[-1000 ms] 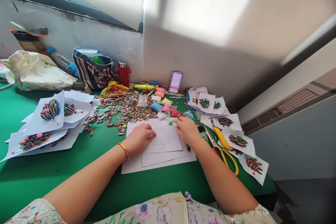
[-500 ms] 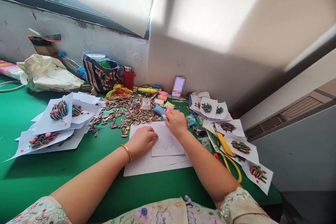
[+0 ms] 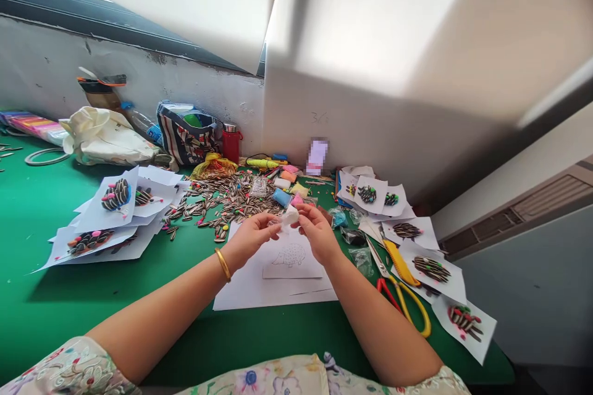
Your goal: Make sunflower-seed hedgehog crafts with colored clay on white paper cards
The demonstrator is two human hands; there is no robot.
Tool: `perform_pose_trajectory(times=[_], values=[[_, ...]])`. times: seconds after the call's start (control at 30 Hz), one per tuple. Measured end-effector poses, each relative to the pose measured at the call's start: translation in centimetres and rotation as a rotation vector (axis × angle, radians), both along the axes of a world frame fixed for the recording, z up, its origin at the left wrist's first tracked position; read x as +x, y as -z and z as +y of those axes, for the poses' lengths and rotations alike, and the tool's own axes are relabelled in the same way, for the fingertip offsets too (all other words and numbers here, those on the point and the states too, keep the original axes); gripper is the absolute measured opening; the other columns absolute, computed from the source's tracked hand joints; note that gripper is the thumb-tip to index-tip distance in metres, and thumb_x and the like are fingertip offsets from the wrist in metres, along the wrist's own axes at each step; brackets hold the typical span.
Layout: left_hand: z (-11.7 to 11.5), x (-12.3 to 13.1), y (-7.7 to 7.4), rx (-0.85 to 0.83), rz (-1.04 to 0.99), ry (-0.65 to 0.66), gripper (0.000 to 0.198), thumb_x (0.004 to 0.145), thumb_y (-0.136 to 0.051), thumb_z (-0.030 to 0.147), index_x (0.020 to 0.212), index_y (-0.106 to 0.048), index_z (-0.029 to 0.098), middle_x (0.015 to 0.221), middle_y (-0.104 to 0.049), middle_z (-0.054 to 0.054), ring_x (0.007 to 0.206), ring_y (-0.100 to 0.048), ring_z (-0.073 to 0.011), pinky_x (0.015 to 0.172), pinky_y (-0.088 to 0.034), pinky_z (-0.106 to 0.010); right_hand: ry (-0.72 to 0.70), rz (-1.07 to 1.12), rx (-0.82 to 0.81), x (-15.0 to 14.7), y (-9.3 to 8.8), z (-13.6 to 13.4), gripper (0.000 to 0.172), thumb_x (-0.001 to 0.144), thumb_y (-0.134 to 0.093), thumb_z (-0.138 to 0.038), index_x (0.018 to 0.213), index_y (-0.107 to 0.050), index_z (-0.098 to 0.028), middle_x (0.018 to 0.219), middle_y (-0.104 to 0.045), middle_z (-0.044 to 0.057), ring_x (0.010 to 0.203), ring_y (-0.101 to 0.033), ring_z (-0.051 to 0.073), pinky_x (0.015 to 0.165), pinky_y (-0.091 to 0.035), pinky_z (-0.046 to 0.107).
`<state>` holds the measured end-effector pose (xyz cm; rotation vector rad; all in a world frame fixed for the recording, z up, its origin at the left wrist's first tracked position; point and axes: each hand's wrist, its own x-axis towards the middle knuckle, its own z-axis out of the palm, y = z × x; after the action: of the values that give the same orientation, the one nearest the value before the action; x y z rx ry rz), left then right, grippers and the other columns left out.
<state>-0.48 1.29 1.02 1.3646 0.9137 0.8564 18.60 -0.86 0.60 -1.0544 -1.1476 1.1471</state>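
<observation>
Hands: left hand (image 3: pixel 250 237) and right hand (image 3: pixel 317 233) brought together, a white clay piece (image 3: pixel 290 217) pinched between them.
Change: both lifted from the hedgehog sketch (image 3: pixel 291 256); clay held just above it.

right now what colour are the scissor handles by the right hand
The scissors have yellow and red handles, best seen in the head view.

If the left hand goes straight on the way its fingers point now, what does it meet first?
The small white lump, perhaps modelling clay, right at the fingertips of the left hand. They may already touch; depth is unclear.
</observation>
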Motion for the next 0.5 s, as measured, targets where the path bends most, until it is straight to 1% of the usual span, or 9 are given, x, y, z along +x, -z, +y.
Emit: perform_pose_trajectory(times=[0.07,0.1,0.17,0.27,0.4,0.5], values=[[-0.1,0.2,-0.4,0.025,0.014,0.003,0.036,0.072,-0.076,0.043,0.096,-0.07,0.017,0.081,-0.067,-0.003,0.07,-0.06,-0.0156,0.066,-0.046,-0.029,-0.071,-0.028,0.012,0.2,0.3,-0.3,0.047,0.084,-0.062,-0.04,0.129,-0.057,-0.027,0.094,-0.062,0.001,0.076,-0.065,0.014,0.061,-0.043,0.025],[-0.1,0.3,-0.5,0.034,0.023,0.016,0.035,0.071,-0.077,0.042,0.095,-0.07,0.017,0.081,-0.067,-0.003,0.07,-0.058,-0.015,0.067,-0.046,-0.029,-0.105,-0.049,0.015,0.3,0.5,-0.4,0.049,0.086,-0.061,-0.041,0.132,-0.054,-0.028,0.09,-0.061,0.0,0.074,-0.065,0.014,0.062,-0.044,0.025],[0.0,0.6,-0.6,0.03,0.02,0.017,0.034,0.071,-0.077,0.04,0.094,-0.072,0.017,0.081,-0.066,-0.003,0.07,-0.056,-0.0146,0.067,-0.045,-0.029,-0.153,-0.107,0.018,0.4,1.0,-0.7,0.048,0.087,-0.061,-0.04,0.132,-0.055,-0.027,0.081,-0.06,-0.002,0.071,-0.064,0.014,0.064,-0.046,0.027],[0.1,1.3,-0.4,-0.033,-0.05,-0.042,0.032,0.07,-0.077,0.039,0.093,-0.073,0.016,0.077,-0.064,-0.002,0.068,-0.053,-0.0135,0.063,-0.043,-0.027,-0.159,-0.228,0.041,0.5,1.4,-1.1,0.04,0.086,-0.061,-0.039,0.123,-0.061,-0.024,0.078,-0.06,-0.002,0.065,-0.061,0.013,0.064,-0.049,0.028],[0.2,1.9,0.5,-0.146,-0.158,-0.124,0.037,0.065,-0.08,0.037,0.093,-0.071,0.016,0.071,-0.06,0.0,0.062,-0.049,-0.01,0.058,-0.037,-0.023,-0.175,-0.426,0.075,0.8,1.4,-1.5,0.024,0.09,-0.055,-0.036,0.105,-0.066,-0.021,0.078,-0.061,-0.001,0.056,-0.057,0.011,0.056,-0.046,0.026],[0.1,1.7,1.3,-0.209,-0.224,-0.15,0.043,0.064,-0.082,0.037,0.099,-0.069,0.017,0.07,-0.056,0.003,0.059,-0.047,-0.0084,0.055,-0.034,-0.021,-0.228,-0.571,0.112,1.1,1.2,-1.6,0.022,0.095,-0.05,-0.034,0.094,-0.067,-0.02,0.075,-0.059,-0.001,0.055,-0.055,0.01,0.056,-0.043,0.024]])
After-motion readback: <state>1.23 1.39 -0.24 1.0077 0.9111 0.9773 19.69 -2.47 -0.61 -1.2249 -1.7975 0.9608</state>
